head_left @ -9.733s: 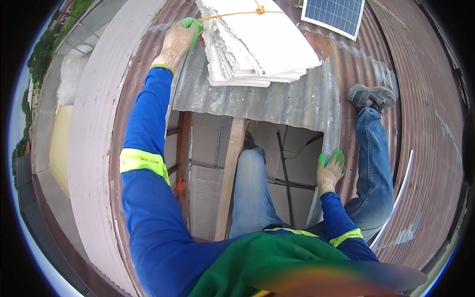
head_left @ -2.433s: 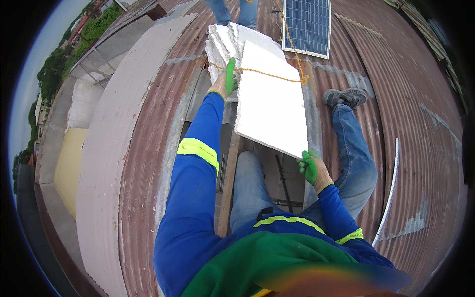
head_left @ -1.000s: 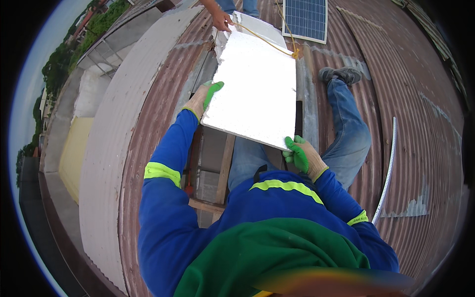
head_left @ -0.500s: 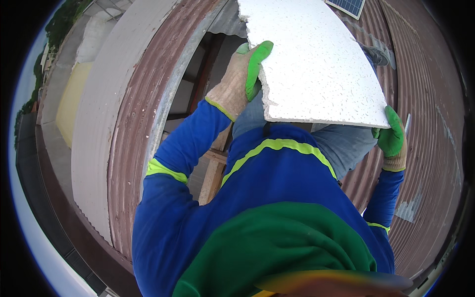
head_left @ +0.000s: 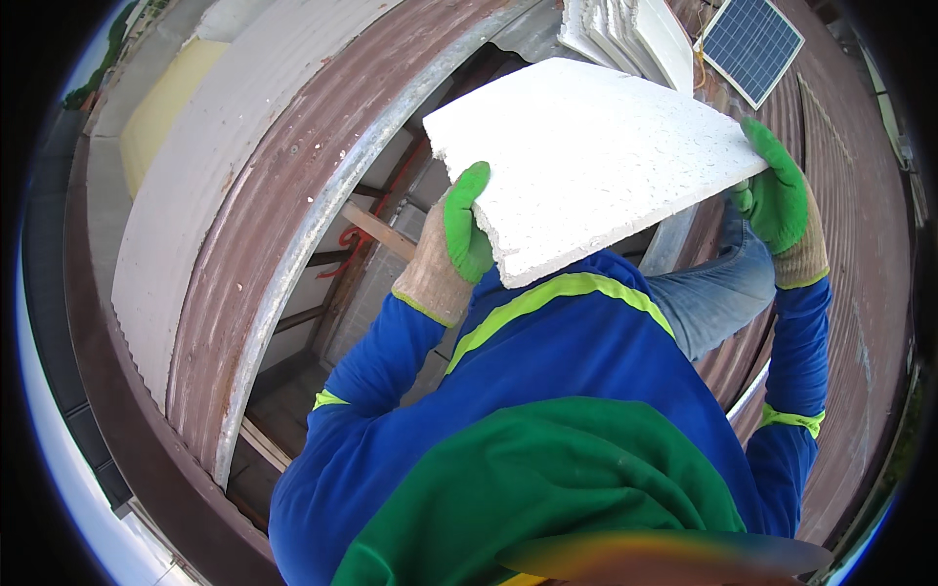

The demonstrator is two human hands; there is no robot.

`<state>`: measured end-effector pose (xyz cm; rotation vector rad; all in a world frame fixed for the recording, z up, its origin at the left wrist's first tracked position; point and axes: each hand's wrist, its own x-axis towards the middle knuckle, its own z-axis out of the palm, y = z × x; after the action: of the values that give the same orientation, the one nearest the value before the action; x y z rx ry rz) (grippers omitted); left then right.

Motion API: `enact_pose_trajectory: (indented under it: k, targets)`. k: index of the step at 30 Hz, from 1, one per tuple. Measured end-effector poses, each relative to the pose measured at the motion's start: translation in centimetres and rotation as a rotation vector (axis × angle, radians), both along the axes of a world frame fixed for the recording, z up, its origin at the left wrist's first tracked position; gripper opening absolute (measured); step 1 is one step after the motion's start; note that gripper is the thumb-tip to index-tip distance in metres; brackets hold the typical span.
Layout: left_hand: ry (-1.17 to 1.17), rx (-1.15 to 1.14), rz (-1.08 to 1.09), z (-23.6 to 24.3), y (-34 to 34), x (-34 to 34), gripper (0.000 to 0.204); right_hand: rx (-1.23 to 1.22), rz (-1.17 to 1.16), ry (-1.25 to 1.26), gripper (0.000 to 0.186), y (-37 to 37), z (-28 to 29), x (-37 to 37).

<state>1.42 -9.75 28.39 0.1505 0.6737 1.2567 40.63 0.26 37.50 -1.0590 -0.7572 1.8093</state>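
Head view, far left: a yellow sheet (head_left: 166, 127) sits partly cut off by the dark fisheye rim, then a brown corrugated sheet (head_left: 234, 264). Next comes the roof opening (head_left: 293, 386), holding a wooden beam (head_left: 376, 230) and a tangled red cord (head_left: 348, 237); my body and the panel cover much of it, and its depths are hard to make out. My left hand (head_left: 451, 239) is closed on the white panel's (head_left: 586, 166) ragged left edge, thumb on top, fingers mostly hidden beneath. I have the panel held up, tilted, before my waist. Beyond it, a stack of white boards (head_left: 625, 39) is cut off by the top edge, near a solar panel (head_left: 752, 49). My right hand (head_left: 782, 205) grips the panel's right corner, fingertips partly hidden.
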Motion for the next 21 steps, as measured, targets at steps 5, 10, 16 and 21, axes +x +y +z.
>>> enact_pose_trajectory:
  k: [5,10,16,21]
  targets:
    - [-0.216,-0.126,0.325,-8.3,2.5,-7.1,0.061,-0.130,0.108,0.078,0.036,5.5,-7.9,-10.9]
    - [-0.207,-0.314,0.461,-13.5,-1.4,-5.6,0.087,0.312,0.233,-0.220,0.030,10.0,-18.3,-22.1]
    - [-0.090,-0.448,0.430,-16.9,5.4,-4.6,0.096,-0.345,0.120,-0.194,0.033,11.6,-24.0,-29.4]
    - [-0.090,-0.473,0.601,-24.3,12.5,-7.3,0.054,-0.431,0.100,-0.239,0.044,11.6,-28.0,-31.6]
